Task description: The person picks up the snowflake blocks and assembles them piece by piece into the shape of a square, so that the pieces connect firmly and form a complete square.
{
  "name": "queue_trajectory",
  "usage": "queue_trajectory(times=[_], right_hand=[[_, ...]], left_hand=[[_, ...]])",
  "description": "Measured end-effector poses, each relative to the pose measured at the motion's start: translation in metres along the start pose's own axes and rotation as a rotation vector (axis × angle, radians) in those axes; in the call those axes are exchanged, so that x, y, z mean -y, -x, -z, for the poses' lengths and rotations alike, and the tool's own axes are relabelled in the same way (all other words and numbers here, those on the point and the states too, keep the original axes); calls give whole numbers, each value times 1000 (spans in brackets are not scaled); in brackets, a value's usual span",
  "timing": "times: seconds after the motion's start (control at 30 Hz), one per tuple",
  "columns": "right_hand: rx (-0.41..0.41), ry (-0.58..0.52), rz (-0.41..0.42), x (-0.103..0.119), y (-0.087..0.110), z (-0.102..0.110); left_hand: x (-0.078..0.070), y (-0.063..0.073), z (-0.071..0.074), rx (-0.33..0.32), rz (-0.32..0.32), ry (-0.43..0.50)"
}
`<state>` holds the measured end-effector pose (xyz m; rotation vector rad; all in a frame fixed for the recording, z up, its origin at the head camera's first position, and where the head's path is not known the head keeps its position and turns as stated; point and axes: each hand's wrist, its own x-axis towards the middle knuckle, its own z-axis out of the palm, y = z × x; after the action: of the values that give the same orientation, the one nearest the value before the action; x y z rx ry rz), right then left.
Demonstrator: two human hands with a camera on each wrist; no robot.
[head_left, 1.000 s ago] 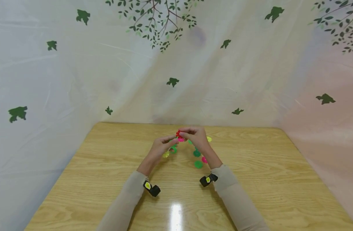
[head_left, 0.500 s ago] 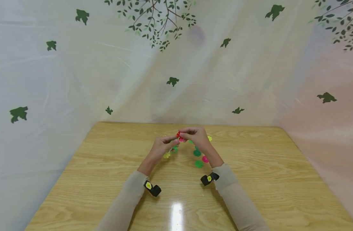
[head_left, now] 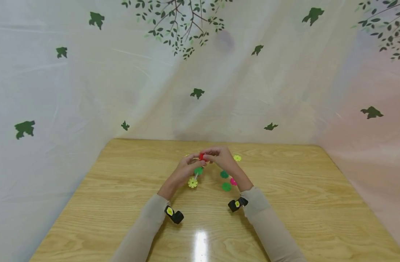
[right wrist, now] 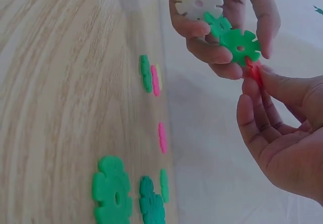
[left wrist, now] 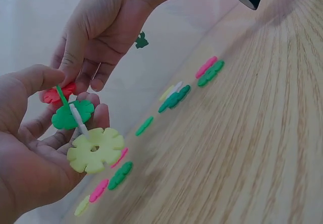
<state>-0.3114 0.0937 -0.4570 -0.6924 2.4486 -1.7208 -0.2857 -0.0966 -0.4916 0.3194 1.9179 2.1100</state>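
Note:
Slotted flower-shaped plastic discs are joined in a chain above the table: a yellow disc [left wrist: 108, 158], a white disc [right wrist: 211, 3], and green discs [right wrist: 242, 55]. My left hand [head_left: 183, 171] holds this chain between thumb and fingers, the yellow end hanging toward me in the head view. At its far end, my right hand [head_left: 223, 160] pinches a red disc [right wrist: 255, 73] between thumb and forefinger. The red disc's edge meets the outer green disc in the right wrist view. Fingers of both hands hide part of the red disc.
Loose discs lie on the wooden table [head_left: 138, 203] under and beside the hands: a green disc [head_left: 226, 187], a teal disc [head_left: 224, 174], a pink disc [head_left: 233, 181], a yellow disc [head_left: 237, 158] and several others. A pale printed cloth [head_left: 154, 109] stands behind the table.
The chain has turned and its yellow end has swung down toward me, now facing the head camera. The red disc and right fingertips have dropped slightly, nearer the left hand.

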Motion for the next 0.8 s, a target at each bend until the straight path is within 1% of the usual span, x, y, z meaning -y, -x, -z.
queue_trajectory(times=[0.1, 0.17, 0.23, 0.33, 0.4, 0.47, 0.53, 0.63, 0.73, 0.8], right_hand=[[15, 22, 0, -1, 0, 2], [22, 32, 4, -2, 1, 4], [30, 30, 5, -1, 1, 6], [47, 46, 1, -1, 1, 8], [62, 72, -16, -2, 0, 9], [81, 126, -24, -5, -2, 9], [105, 185, -22, -9, -6, 9], [156, 273, 12, -14, -11, 7], [228, 322, 41, -17, -16, 4], [273, 338, 30, -18, -18, 2]], left_hand=[[1, 1, 0, 1, 9, 16], [1, 1, 1, -15, 14, 19], [1, 1, 3, -49, 20, 12], [2, 0, 6, -126, 35, 7], [1, 0, 8, -175, 42, 6], [0, 0, 10, -213, 45, 14], [0, 0, 12, -237, 44, 17], [-2, 0, 14, -265, 47, 15], [-3, -1, 16, -286, 50, 6], [-3, -1, 17, -293, 52, 6]])
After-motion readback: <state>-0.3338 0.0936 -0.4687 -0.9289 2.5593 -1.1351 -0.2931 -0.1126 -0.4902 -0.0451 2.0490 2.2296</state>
